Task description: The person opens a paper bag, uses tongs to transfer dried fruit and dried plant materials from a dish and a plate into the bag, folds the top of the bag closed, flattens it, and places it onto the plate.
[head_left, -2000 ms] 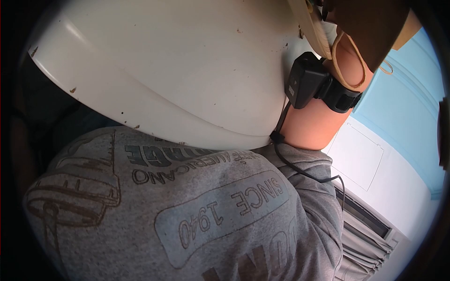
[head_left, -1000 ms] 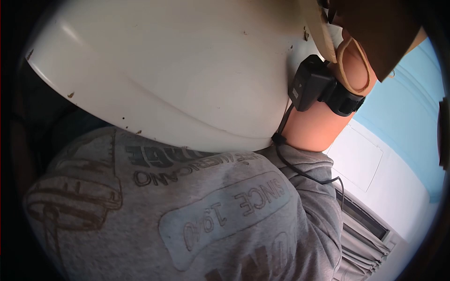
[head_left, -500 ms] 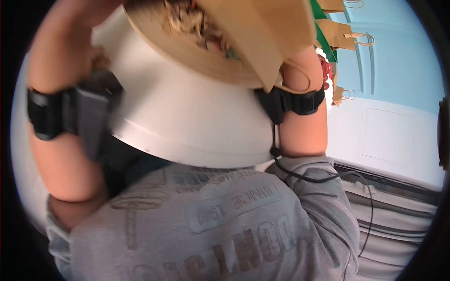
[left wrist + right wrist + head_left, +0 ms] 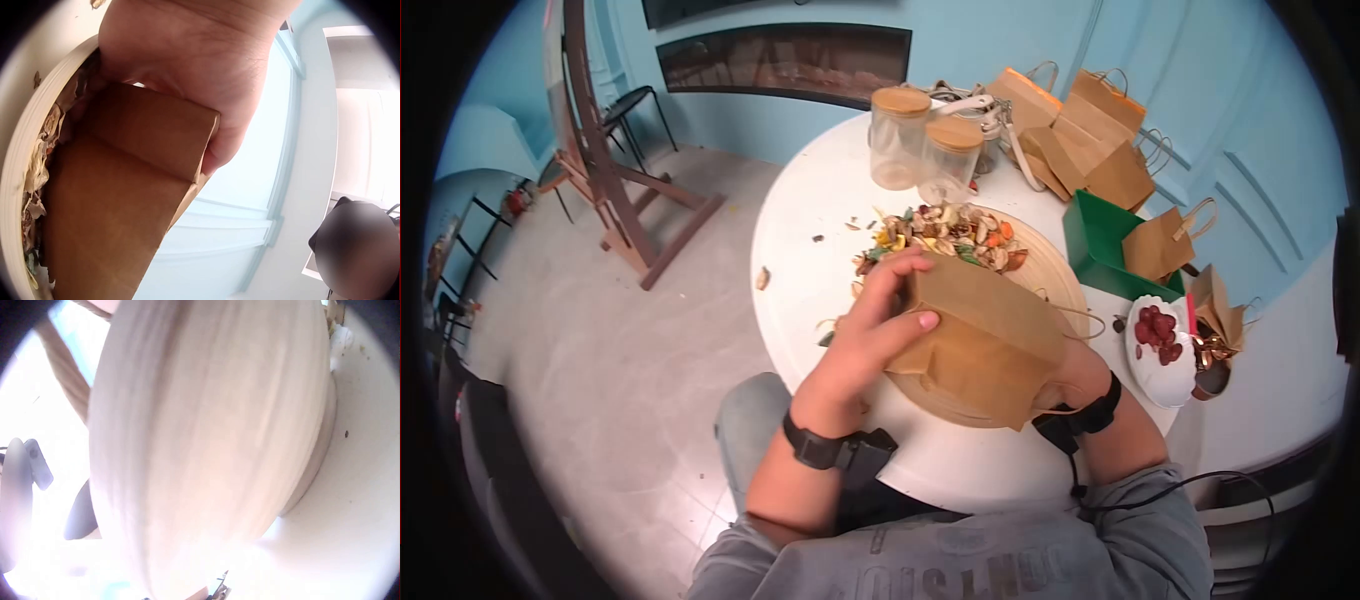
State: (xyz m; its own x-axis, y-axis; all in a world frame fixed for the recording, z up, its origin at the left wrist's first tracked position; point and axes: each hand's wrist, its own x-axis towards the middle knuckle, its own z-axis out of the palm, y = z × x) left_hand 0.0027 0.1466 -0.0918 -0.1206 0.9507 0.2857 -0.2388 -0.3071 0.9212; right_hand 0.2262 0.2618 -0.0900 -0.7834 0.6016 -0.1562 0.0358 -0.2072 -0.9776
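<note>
A brown paper bag (image 4: pixel 990 320) lies tipped over a round wooden tray (image 4: pixel 935 402), its base toward the left. My left hand (image 4: pixel 868 325) grips the base end, thumb on the near side and fingers over the top. In the left wrist view, that hand (image 4: pixel 194 56) wraps the folded bag bottom (image 4: pixel 119 194), close beside the tray's rim (image 4: pixel 15 181). My right hand (image 4: pixel 1085 368) is at the bag's handle end, mostly hidden by the paper; I cannot tell its grip. Dried flower pieces (image 4: pixel 975 235) heap on the tray. The tray's side (image 4: pixel 212 437) fills the right wrist view.
Two wooden-lidded jars (image 4: pixel 898 140) stand at the back of the white table (image 4: pixel 800 220). To the right are several paper bags (image 4: pixel 1100 130), a green box (image 4: pixel 1090 240) and a white dish (image 4: pixel 1165 380) with red pieces. An easel (image 4: pixel 600 150) stands beyond.
The head view has swung up from the shirt to the whole table. My left hand has come into view and now holds the bag's base; the right stays by the bag.
</note>
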